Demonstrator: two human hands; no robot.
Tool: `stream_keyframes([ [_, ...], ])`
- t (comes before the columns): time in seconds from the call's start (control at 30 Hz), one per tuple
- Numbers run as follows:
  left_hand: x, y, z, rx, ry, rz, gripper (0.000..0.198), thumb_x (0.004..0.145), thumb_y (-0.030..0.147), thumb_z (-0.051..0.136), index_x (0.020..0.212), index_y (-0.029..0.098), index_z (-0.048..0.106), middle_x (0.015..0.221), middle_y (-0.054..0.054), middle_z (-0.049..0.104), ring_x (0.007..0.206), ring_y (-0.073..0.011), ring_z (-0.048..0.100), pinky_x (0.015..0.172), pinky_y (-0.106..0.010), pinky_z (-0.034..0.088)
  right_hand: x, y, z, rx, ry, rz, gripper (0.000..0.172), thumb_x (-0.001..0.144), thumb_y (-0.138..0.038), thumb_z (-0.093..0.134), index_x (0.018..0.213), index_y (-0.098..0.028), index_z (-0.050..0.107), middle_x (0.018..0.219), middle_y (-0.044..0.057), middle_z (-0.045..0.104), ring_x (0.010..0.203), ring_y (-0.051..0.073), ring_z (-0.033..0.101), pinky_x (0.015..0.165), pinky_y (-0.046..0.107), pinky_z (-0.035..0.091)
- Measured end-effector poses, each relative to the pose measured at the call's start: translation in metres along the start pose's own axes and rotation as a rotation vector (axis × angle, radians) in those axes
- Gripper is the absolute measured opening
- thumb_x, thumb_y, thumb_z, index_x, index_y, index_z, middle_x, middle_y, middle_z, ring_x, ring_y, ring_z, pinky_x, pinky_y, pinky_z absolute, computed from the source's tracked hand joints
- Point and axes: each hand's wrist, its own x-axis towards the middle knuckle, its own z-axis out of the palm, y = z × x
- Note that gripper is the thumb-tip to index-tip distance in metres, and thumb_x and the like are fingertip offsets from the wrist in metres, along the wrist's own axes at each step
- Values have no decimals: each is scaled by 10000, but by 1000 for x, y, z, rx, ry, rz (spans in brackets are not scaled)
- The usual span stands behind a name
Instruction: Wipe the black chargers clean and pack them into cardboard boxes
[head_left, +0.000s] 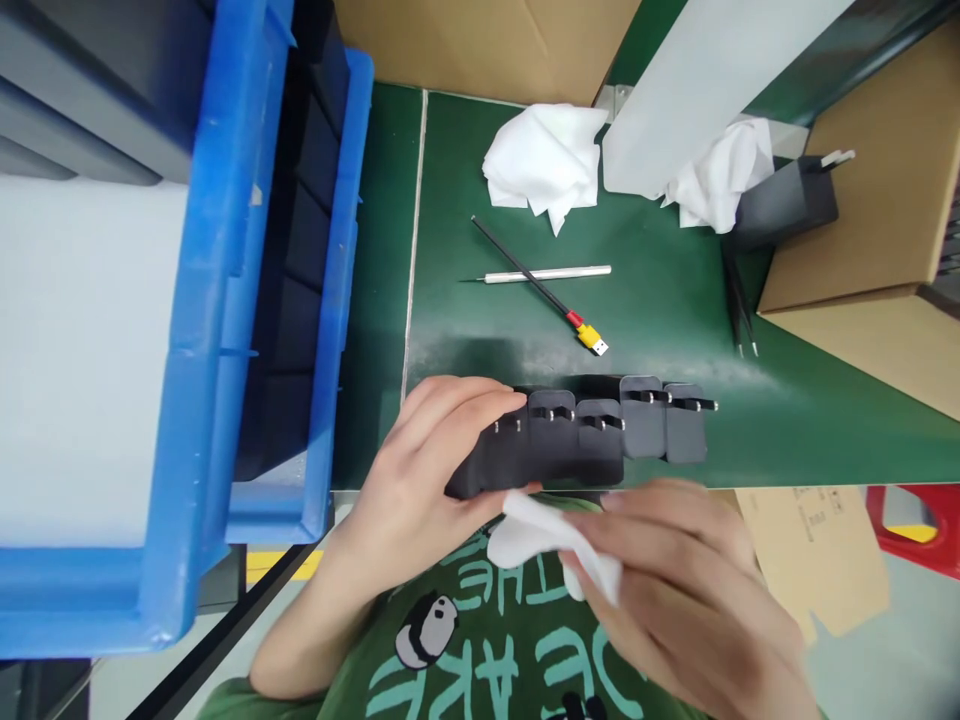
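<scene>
Power adapters (598, 457) with two-pin plugs, five of them showing prongs, sit side by side at the near edge of the green worktop (660, 310), the two at the right set slightly back. The left hand (427, 465) is clamped on the row's left end, fingers over the far side and thumb on the near; the right hand (675, 590) has its fingers pinched on a white wipe (529, 530), close to the row, though contact with the casings cannot be told. The step in hand is judged to be wiping; the next move would call for the wipe pressed flat to the casings, clear of the prongs, with the row held steady. Farther out, a USB cable (553, 298) crosses a needle-tipped tool (566, 273); beyond lies a crumpled white cloth (540, 160), with tweezers (735, 310) to the right and a blue crate (255, 300) at left.
</scene>
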Motion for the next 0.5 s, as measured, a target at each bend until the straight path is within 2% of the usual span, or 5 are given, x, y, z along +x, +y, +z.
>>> stream_keyframes([
  [0.07,0,0,0,-13,-8,3,419,861,232,756,1232,125,593,1189,-94,648,1134,-179,589,1023,-280,468,4,3,8,13,46,-32,122,862,-43,665,929,-134,711,991,91,763,979,232,686,771,371,612],
  [0.17,0,0,0,-35,1,12,382,877,200,731,1223,111,595,1192,-101,647,1143,-175,587,1030,-274,465,9,7,22,-119,95,-147,162,890,-51,631,1014,-61,734,1043,146,752,947,229,656,720,352,580],
  [0.3,0,-1,-1,-38,-1,21,387,872,175,729,1228,104,594,1202,-103,642,1155,-178,582,1036,-277,468,7,9,20,-237,-27,-262,190,917,-106,616,1030,-36,752,1062,177,749,886,225,669,662,334,562],
  [0.37,0,-1,-1,-33,-9,12,387,867,154,724,1229,108,594,1204,-97,640,1157,-176,579,1038,-272,466,7,8,17,-264,-38,-308,188,918,-112,612,1011,-29,753,1023,176,753,864,228,681,656,332,564],
  [0.5,1,0,-2,-27,-28,-14,382,862,141,717,1224,126,596,1199,-81,644,1151,-172,576,1035,-266,464,11,5,18,-290,32,-346,103,858,-47,649,874,-38,750,870,157,728,744,215,650,592,325,523],
])
